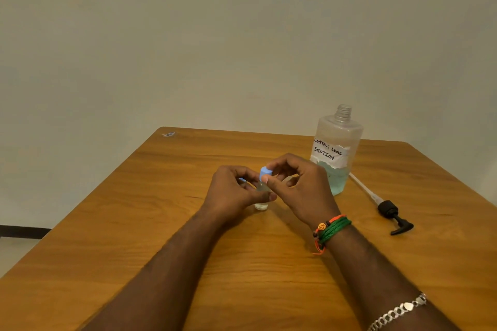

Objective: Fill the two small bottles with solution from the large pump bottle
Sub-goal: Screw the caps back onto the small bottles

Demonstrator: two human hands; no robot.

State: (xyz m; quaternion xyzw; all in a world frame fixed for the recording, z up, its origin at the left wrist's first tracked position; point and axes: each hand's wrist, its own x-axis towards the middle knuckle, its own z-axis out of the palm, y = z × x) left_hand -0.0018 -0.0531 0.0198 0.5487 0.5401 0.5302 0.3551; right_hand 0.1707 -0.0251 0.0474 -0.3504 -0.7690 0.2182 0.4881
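A wooden table [134, 223] fills the lower half of the view, its far edge meeting a plain wall [215, 35]. At about two o'clock from the hands stands the large bottle [336, 150], clear, uncapped, partly filled with pale blue-green liquid and bearing a handwritten label reading "Contact Lens Solution". Its pump [387, 207], black-headed with a long white tube, lies flat on the table at roughly three o'clock from the hands, just right of the bottle's base. The left hand [234, 191] curls around a small clear bottle [261, 197] standing on the table, the bottle sitting at three o'clock of that hand, between both hands. A second blue piece shows inside the left fingers, too hidden to identify. The right hand [298, 185], with cord bracelets [330, 228] at the wrist and a silver chain [398, 312] further up the forearm, pinches a small blue cap [265, 172] between thumb and forefinger, at ten o'clock of that hand, directly over the small bottle's neck.
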